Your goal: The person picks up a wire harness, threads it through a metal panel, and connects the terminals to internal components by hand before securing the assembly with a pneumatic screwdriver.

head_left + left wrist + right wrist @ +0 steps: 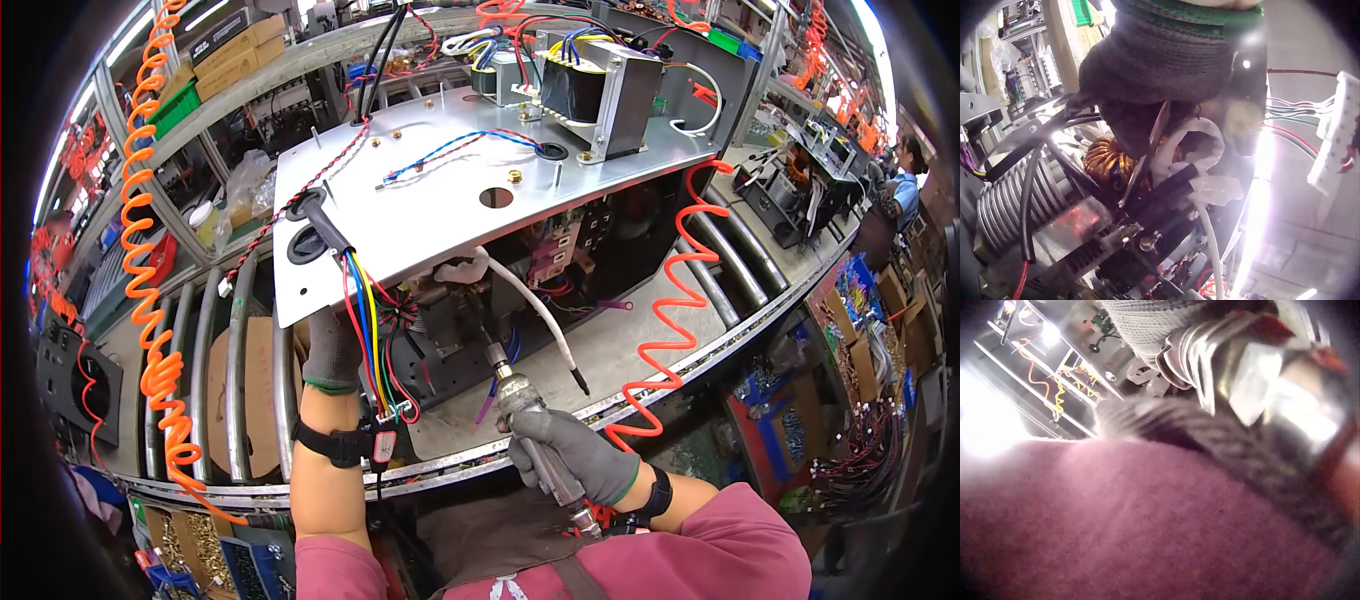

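The gloved right hand (580,450) grips a metal air tool (545,465), whose socket end points up under a large metal panel (420,210). The gloved left hand (333,350) reaches beneath the panel's left part, its fingers hidden in the head view. In the left wrist view the left hand (1154,69) is among black cables and a white sleeved cable (1210,237), beside a copper-wound coil (1107,164); a thin flat metal piece (1154,137) shows at its fingers, the grip unclear. The tool's shiny body (1260,387) fills the upper right wrist view.
A transformer (600,95) stands on the panel's back right. Orange coiled hoses (150,250) hang left and right. Coloured wires (370,330) with a connector dangle by the left forearm. Metal rollers (237,380) and a curved rail run underneath. Parts bins (775,430) lie at right.
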Tool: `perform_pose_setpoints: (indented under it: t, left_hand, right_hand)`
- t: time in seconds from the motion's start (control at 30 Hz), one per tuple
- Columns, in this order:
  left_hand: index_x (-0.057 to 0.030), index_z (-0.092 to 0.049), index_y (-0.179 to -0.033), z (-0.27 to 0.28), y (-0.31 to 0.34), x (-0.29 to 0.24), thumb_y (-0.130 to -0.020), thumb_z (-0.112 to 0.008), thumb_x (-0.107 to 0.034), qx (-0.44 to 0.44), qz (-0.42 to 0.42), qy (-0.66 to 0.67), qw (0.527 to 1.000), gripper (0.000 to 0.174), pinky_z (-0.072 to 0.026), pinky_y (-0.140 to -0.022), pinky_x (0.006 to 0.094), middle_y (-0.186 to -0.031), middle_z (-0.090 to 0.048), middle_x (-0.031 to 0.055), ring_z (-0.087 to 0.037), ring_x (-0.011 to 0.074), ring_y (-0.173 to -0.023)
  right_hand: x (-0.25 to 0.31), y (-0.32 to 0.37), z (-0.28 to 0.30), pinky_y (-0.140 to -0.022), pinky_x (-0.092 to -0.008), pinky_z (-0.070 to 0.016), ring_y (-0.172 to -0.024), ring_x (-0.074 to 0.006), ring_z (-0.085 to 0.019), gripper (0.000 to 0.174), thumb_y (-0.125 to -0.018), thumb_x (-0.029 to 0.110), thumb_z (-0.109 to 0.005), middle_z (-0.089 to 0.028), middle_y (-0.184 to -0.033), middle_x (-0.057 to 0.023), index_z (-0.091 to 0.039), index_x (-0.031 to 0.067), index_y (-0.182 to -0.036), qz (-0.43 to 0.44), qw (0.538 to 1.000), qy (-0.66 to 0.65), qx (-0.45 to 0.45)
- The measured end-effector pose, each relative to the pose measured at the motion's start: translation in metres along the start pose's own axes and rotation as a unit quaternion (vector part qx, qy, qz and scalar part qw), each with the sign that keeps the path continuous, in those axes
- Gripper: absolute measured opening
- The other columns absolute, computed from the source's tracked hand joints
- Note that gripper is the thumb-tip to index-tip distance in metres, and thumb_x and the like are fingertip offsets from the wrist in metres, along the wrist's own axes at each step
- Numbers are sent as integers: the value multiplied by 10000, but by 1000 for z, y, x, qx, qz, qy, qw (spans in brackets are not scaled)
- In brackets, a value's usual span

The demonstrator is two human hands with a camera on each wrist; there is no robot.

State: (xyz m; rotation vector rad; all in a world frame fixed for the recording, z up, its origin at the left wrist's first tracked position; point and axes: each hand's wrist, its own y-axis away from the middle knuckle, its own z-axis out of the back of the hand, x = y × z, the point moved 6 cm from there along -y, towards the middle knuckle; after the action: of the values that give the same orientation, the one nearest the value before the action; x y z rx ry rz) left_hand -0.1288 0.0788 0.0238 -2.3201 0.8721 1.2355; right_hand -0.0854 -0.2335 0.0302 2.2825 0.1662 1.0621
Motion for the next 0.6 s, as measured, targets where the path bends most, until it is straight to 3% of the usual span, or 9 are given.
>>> perform_pose_setpoints:
  t: [0.03,0.07,0.4,0.53,0.6]
  left_hand:
    - [-77,-453,-1290,-8,9,-11,-929,-330,-581,-37,-24,-61,997,632,-491,-901,363,-1163,-572,106,-583,217,-1037]
    - [-72,-452,-1285,-5,11,-14,-933,-367,-550,-16,-89,-105,990,600,-500,-887,355,-1149,-577,108,-586,212,-1031]
    - [-70,-467,-1242,-16,12,-10,-928,-460,-469,-3,-44,26,999,508,-515,-849,332,-1126,-574,89,-598,192,-992]
    - [-73,-467,-1240,13,-13,1,-936,-453,-456,12,-69,-17,997,489,-515,-848,329,-1120,-575,84,-597,191,-996]
    - [-77,-462,-1246,27,-27,15,-949,-436,-434,44,-12,17,999,466,-512,-851,330,-1139,-566,91,-589,194,-1007]
  right_hand:
    - [0,0,1,-455,-246,-399,-525,-128,-487,327,-893,378,-523,-502,-668,-26,-507,100,-1065,4,1000,3,4]
    - [0,0,1,-455,-246,-400,-524,-127,-488,333,-893,380,-524,-503,-667,-27,-506,97,-1066,9,1000,6,9]
    - [0,-1,0,-457,-238,-402,-521,-122,-489,333,-899,380,-522,-502,-657,-24,-506,92,-1065,12,1000,-11,17]
    - [-2,-2,3,-461,-240,-408,-517,-120,-486,328,-904,377,-517,-504,-659,-22,-505,89,-1061,14,1000,-12,15]
    - [-2,-3,3,-462,-241,-409,-516,-120,-484,327,-906,376,-515,-504,-660,-22,-505,88,-1059,12,1000,-15,16]
